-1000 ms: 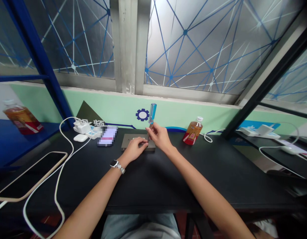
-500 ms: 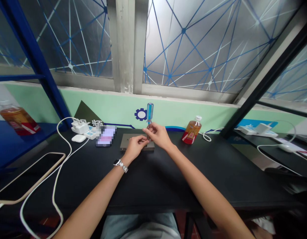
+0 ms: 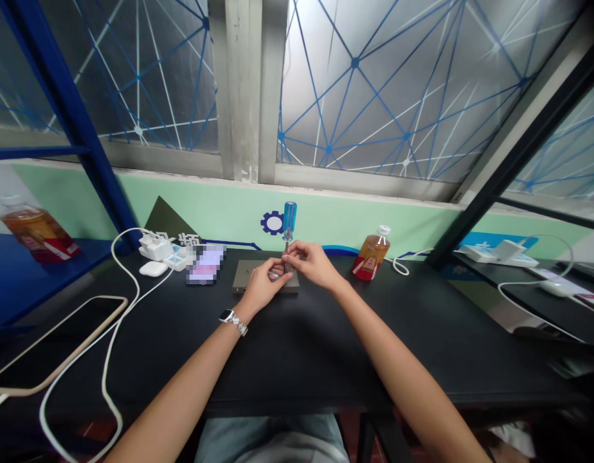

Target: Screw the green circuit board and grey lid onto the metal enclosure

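Observation:
A screwdriver (image 3: 290, 218) with a clear blue handle stands nearly upright, handle up, over a flat grey-brown metal box (image 3: 242, 275) on the desk. The fingers of my right hand (image 3: 312, 263) are closed in a pinch on its shaft, just below the handle. From the left, my left hand (image 3: 264, 283) has its thumb and forefinger closed around the lower shaft, close to the box's top. My fingers hide the screwdriver's tip and whatever it touches. A silver watch (image 3: 233, 320) is on my left wrist.
The black desk (image 3: 297, 354) runs along a green wall below windows. To the left are a large phone (image 3: 56, 344), white cables, a power strip (image 3: 179, 258) with chargers, and a blurred-out screen (image 3: 205, 265). A drink bottle (image 3: 371, 254) stands back right; another bottle (image 3: 39, 231) is far left.
My right fingers have shifted slightly lower on the screwdriver shaft. The left thumb and forefinger have parted a little and moved around the lower shaft. The box has stayed in place.

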Action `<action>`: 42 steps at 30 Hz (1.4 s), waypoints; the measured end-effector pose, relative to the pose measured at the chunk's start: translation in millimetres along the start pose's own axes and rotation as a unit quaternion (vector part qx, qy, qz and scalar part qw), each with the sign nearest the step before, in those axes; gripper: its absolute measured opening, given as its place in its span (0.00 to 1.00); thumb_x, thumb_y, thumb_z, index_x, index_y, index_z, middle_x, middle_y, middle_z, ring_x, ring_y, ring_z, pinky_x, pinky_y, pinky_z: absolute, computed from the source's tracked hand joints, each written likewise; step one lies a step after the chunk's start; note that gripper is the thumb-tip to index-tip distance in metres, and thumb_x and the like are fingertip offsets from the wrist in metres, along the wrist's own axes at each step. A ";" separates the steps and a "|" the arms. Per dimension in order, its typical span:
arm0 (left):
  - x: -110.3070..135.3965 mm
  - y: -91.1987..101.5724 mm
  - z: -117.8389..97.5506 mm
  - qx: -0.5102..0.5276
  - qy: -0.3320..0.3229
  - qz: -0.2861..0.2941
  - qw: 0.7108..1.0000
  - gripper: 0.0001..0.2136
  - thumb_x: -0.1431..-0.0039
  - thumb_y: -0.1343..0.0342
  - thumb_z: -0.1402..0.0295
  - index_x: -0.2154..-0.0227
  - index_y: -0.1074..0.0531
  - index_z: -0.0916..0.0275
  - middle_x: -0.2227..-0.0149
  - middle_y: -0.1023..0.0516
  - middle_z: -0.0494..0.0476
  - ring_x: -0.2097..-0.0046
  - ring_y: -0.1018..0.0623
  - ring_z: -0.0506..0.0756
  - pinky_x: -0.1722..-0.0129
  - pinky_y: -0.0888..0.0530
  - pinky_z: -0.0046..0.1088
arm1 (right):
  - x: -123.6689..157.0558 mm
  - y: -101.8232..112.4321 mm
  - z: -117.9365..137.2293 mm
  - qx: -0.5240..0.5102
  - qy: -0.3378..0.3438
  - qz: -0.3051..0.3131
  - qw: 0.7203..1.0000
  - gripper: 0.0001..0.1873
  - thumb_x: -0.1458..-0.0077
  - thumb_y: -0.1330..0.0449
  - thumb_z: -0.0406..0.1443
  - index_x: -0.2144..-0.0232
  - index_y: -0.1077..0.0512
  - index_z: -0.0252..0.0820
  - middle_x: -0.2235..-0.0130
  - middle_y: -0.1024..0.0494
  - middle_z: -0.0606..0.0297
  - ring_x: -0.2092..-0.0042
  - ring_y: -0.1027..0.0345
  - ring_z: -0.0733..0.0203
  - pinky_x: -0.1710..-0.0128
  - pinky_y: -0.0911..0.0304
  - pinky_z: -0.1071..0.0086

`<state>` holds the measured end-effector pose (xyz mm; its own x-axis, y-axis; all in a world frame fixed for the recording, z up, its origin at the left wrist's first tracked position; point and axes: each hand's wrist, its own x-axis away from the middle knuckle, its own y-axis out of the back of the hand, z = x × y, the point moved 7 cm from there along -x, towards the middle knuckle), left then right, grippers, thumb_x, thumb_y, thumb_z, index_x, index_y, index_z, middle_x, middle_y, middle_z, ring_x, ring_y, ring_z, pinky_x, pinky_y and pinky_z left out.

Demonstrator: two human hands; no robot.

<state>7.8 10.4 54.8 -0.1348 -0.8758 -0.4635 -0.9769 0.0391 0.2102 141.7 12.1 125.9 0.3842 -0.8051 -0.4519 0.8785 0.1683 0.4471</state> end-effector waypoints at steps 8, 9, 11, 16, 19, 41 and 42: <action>-4.6 -2.6 9.6 0.028 0.009 -0.035 0.999 0.13 0.49 0.33 0.60 0.72 0.27 0.63 0.74 0.23 0.53 0.72 0.25 0.52 0.69 0.28 0.26 | -0.3 -5.0 -9.5 0.001 -0.030 -0.053 0.998 0.13 0.47 0.34 0.43 0.70 0.29 0.39 0.74 0.24 0.65 0.74 0.31 0.64 0.74 0.36 0.72; -5.1 -2.7 10.8 0.038 0.013 -0.032 0.999 0.12 0.49 0.33 0.60 0.73 0.26 0.64 0.74 0.23 0.53 0.72 0.25 0.52 0.69 0.28 0.27 | -0.4 -5.5 -10.1 0.001 -0.029 -0.060 0.998 0.13 0.47 0.34 0.43 0.71 0.29 0.39 0.74 0.24 0.66 0.74 0.31 0.64 0.74 0.37 0.73; -5.7 -3.1 12.6 0.057 0.023 -0.018 0.998 0.12 0.49 0.33 0.60 0.72 0.24 0.65 0.73 0.20 0.55 0.70 0.23 0.53 0.67 0.28 0.28 | -0.4 -5.7 -11.3 0.000 -0.028 -0.074 0.997 0.14 0.47 0.33 0.43 0.71 0.30 0.39 0.75 0.25 0.67 0.74 0.31 0.64 0.74 0.37 0.73; -5.3 -4.8 8.5 0.060 0.021 0.039 0.997 0.11 0.44 0.37 0.60 0.69 0.20 0.65 0.67 0.16 0.59 0.64 0.19 0.57 0.62 0.26 0.30 | 0.4 -5.6 -9.6 -0.025 -0.043 -0.028 0.998 0.17 0.46 0.33 0.44 0.59 0.24 0.38 0.65 0.20 0.62 0.71 0.28 0.64 0.69 0.32 0.70; -4.8 -4.7 4.4 0.035 0.008 0.061 0.998 0.14 0.41 0.39 0.58 0.67 0.19 0.66 0.67 0.16 0.58 0.64 0.20 0.57 0.63 0.27 0.29 | 2.4 -9.6 -9.6 -0.093 -0.075 0.043 0.992 0.23 0.44 0.36 0.45 0.50 0.25 0.39 0.56 0.18 0.57 0.70 0.27 0.64 0.73 0.33 0.71; -5.6 -7.5 9.1 0.027 0.016 0.028 0.999 0.11 0.41 0.40 0.62 0.65 0.20 0.65 0.67 0.16 0.60 0.64 0.17 0.59 0.61 0.23 0.32 | 5.4 -2.1 -19.9 -0.026 -0.037 -0.064 0.997 0.15 0.43 0.38 0.44 0.61 0.22 0.39 0.65 0.16 0.59 0.67 0.22 0.56 0.67 0.27 0.67; -5.9 -7.3 9.9 0.027 0.017 0.024 0.999 0.11 0.41 0.39 0.62 0.65 0.20 0.65 0.68 0.16 0.59 0.64 0.17 0.59 0.61 0.23 0.32 | 5.6 -1.8 -19.0 -0.023 -0.037 -0.059 0.997 0.15 0.43 0.38 0.44 0.60 0.22 0.39 0.63 0.16 0.58 0.66 0.21 0.57 0.66 0.27 0.67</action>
<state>14.1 20.0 47.5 -0.1767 -0.8877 -0.4252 -0.9771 0.1063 0.1841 147.7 18.2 107.9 0.2562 -0.8601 -0.4412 0.9295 0.0940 0.3565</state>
